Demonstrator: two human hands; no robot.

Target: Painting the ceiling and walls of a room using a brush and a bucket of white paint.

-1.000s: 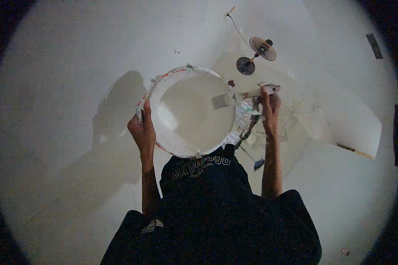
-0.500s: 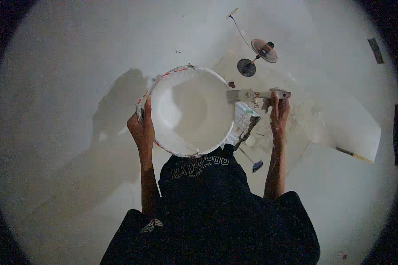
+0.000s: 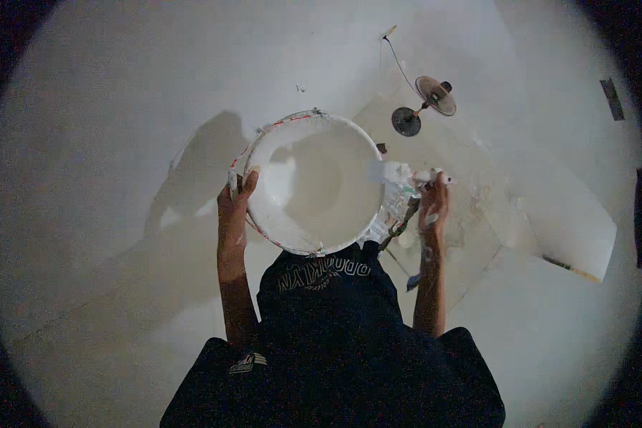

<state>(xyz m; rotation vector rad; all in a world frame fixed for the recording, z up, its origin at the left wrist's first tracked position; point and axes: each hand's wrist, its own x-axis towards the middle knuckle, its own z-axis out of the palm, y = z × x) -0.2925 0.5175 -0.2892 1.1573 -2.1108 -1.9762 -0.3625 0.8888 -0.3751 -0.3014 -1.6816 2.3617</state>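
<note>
A white bucket stands in front of my body, with pale, paint-like liquid inside. My left hand is closed on the left side of its rim, thumb over the edge, beside the wire handle. In my right hand a paintbrush is gripped by its pale-coated handle. The bristles point left, at the bucket's right rim; whether they touch it I cannot tell. Whitish smears mark my right wrist.
Crumpled clear plastic lies against the bucket's right side. Beyond it rests an object with two round discs and a thin cord. A white sheet with a brown edge is at the right, and a dark strip lies farther off.
My right hand and the paintbrush have come slightly nearer and to the left, the bristles now at the bucket's rim. My left hand keeps its grip on the rim.
</note>
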